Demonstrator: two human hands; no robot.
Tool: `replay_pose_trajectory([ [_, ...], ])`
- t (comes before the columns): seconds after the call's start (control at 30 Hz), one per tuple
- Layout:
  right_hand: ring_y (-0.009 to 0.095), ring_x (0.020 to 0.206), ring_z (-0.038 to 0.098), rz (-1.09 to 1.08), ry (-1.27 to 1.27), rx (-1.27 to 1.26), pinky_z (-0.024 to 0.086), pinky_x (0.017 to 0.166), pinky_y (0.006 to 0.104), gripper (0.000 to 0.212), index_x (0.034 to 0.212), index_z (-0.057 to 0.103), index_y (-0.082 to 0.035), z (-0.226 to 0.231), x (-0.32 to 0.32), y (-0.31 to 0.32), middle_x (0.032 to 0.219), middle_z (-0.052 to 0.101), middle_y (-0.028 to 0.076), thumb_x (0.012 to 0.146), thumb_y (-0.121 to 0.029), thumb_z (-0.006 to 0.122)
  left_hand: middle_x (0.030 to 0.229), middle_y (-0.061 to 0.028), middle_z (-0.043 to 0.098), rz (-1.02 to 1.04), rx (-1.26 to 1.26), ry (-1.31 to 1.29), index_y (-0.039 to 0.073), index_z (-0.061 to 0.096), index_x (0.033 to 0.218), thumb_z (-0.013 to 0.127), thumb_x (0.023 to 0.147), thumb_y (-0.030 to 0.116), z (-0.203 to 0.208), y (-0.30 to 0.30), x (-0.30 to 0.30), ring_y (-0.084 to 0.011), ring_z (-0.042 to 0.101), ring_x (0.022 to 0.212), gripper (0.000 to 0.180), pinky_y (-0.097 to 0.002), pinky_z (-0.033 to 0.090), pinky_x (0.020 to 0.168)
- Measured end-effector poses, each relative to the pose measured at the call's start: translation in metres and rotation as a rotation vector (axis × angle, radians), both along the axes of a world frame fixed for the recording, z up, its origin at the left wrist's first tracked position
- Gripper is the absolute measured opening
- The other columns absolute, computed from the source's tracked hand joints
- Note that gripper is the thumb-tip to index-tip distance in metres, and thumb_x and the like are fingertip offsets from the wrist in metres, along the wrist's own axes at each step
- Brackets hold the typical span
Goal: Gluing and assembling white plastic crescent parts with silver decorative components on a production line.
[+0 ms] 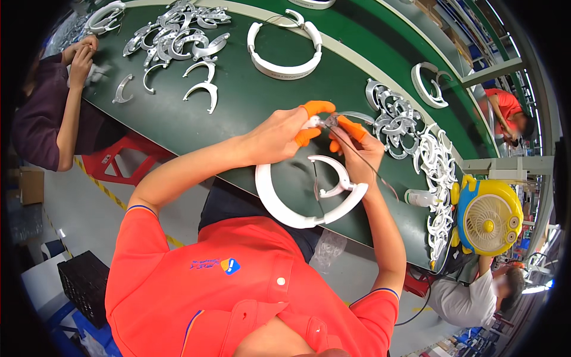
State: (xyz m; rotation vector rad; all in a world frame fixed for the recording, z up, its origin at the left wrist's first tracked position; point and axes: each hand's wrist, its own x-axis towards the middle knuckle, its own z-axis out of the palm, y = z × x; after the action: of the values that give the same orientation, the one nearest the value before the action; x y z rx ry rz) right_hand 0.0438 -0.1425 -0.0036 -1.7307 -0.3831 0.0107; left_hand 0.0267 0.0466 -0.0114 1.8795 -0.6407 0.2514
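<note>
We have a silver, curved, plastic-looking bracket [355, 115] at our R hand [361, 152], over the dark-green tabletop [232, 89]. Step: prob. fine 2-handed handling; next move calls for steady ctrl. L hand [285, 134], nearly closed, pinches small white plastic part [311, 122]; R hand part-curled, exact grip unclear.

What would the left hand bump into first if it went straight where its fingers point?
The left hand would probably meet the small silvery part at the right hand, then its orange-covered fingertips; depth is hard to judge.
</note>
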Motion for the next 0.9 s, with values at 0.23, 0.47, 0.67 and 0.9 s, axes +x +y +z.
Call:
replay_pose_trajectory([
  [0.23, 0.012, 0.054, 0.054, -0.059, -0.543, -0.275, 0.043, 0.051, 0.0220, 0.021, 0.097, 0.068, -0.002, 0.011, 0.000, -0.008, 0.077, 0.063, 0.006, 0.077, 0.002, 0.067, 0.107, -0.0201, 0.060, -0.085, 0.339, 0.021, -0.003, 0.051, 0.109, 0.056, 0.073, -0.009, 0.011, -0.001, 0.011, -0.0376, 0.061, 0.086, 0.037, -0.0406, 0.051, 0.073],
  [0.47, 0.006, 0.060, 0.055, -0.114, -0.475, -0.365, 0.044, 0.055, 0.0197, 0.017, 0.096, 0.068, -0.001, 0.012, -0.007, -0.011, 0.076, 0.066, 0.003, 0.079, 0.000, 0.067, 0.104, -0.0185, 0.059, -0.137, 0.267, -0.025, 0.000, 0.051, 0.115, 0.056, 0.075, -0.008, 0.018, -0.011, 0.014, -0.0385, 0.058, 0.086, 0.041, -0.0423, 0.048, 0.073],
  [0.67, 0.015, 0.076, 0.059, -0.338, -0.402, -0.364, 0.047, 0.072, 0.0266, 0.043, 0.106, 0.059, -0.002, 0.010, -0.003, -0.006, 0.092, 0.064, 0.008, 0.068, -0.004, 0.078, 0.106, -0.0144, 0.058, -0.012, 0.173, -0.049, 0.004, 0.049, 0.116, 0.054, 0.083, -0.002, 0.005, -0.014, 0.025, -0.0358, 0.057, 0.090, 0.034, -0.0387, 0.048, 0.075],
  [0.9, 0.027, 0.076, 0.058, 0.040, -1.157, -0.364, 0.046, 0.061, 0.0321, 0.037, 0.090, 0.066, 0.003, 0.012, 0.020, -0.026, 0.086, 0.061, 0.012, 0.053, 0.005, 0.070, 0.103, -0.0143, 0.060, -0.064, 0.057, -0.004, 0.002, 0.047, 0.118, 0.051, 0.086, -0.001, -0.004, -0.010, 0.035, -0.0321, 0.059, 0.089, 0.032, -0.0379, 0.048, 0.074],
])
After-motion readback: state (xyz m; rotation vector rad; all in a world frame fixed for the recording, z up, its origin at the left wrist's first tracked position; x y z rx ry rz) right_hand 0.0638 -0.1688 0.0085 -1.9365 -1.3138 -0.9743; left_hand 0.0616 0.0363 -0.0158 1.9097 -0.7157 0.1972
